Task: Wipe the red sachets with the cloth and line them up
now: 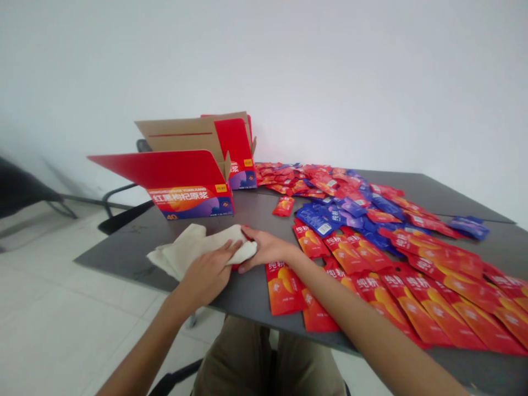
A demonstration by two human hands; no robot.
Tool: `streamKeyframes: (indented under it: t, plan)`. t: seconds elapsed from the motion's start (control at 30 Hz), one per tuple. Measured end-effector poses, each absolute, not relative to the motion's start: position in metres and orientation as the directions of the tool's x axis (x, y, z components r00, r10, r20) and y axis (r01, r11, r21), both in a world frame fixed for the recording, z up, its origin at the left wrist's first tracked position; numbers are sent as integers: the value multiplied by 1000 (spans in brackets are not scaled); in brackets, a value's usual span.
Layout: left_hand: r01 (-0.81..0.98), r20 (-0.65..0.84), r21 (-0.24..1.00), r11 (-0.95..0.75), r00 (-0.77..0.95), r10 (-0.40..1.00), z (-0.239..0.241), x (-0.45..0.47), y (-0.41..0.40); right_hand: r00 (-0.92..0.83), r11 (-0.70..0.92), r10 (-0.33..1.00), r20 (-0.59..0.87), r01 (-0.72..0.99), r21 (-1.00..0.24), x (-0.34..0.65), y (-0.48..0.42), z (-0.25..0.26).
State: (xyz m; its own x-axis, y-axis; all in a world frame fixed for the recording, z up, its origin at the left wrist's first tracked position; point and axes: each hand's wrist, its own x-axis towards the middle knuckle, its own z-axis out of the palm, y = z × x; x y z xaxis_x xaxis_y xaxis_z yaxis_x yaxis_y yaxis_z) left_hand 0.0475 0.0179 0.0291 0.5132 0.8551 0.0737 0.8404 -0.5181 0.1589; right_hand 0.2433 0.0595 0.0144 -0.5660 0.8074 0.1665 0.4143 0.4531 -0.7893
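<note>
Grip open: left hand [205, 276] flat on cloth [185, 248] (right hand [267, 248] touching edge).

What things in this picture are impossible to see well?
Inside of the front box: head view, its red flap hides it.
Red sachet under the cloth: mostly covered by cloth and right hand.
Sachet print: too small.
Rightmost sachets: cut off by the right edge.

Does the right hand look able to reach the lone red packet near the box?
Probably yes: only bare table lies between the right hand, touching the cloth, and the lone red packet.
</note>
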Motion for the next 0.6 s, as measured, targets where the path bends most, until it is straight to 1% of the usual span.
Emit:
streamKeyframes:
  t: [0.13, 0.33, 0.5, 0.6]
  plan:
    - [839, 52, 149, -523, 521, 852, 37, 61, 36, -564, 426, 810, 159, 381, -821, 245, 59, 12]
    - [789, 104, 186, -585, 576, 811, 25, 38, 7, -553, 472, 813, 179, 449, -759, 242, 61, 13]
    - [836, 80, 179, -518, 513, 855, 33, 54, 29, -565, 437, 809, 163, 393, -809, 244, 59, 15]
    - [827, 62, 185, -531, 529, 846, 35, 58, 36, -569, 417, 811, 137, 397, -818, 244, 59, 13]
